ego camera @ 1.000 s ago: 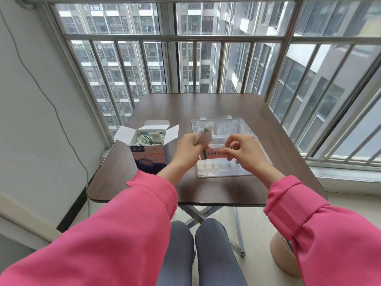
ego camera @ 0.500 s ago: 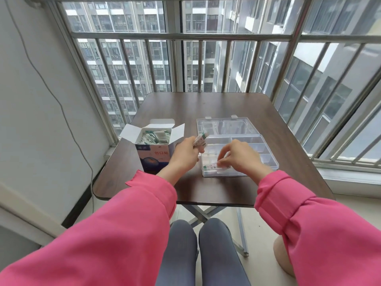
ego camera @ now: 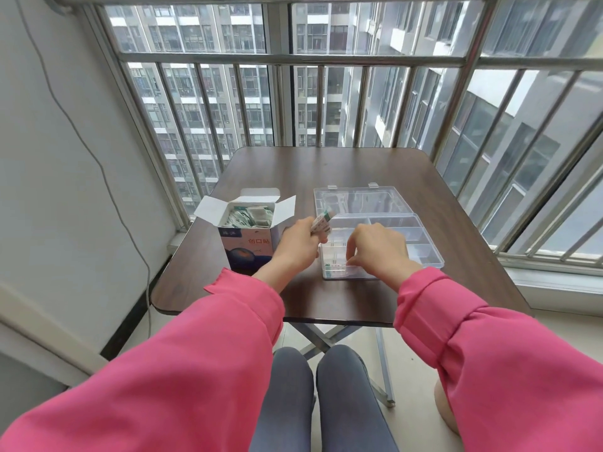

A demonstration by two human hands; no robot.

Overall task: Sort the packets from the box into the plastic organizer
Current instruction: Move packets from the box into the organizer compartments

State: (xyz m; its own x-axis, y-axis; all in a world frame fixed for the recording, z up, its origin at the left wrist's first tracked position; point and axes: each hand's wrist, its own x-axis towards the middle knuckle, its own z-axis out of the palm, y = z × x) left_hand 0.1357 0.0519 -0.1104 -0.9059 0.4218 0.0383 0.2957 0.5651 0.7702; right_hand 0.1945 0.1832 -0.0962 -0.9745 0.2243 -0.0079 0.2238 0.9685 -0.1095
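Gripping packets (ego camera: 321, 224), the left hand (ego camera: 298, 244) hovers; right hand (ego camera: 375, 247) fingers curl into the organizer (ego camera: 424, 252), contents hidden.

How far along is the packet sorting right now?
Barely started. One packet lies in the clear plastic organizer's near-left compartment, under the right hand, whose fingers reach into that compartment. The left hand holds a few more packets ready. The open box still looks full, and the other compartments look empty.

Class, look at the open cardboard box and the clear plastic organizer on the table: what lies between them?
In the head view, the left hand, gripping a few packets, lies between the box and the organizer.
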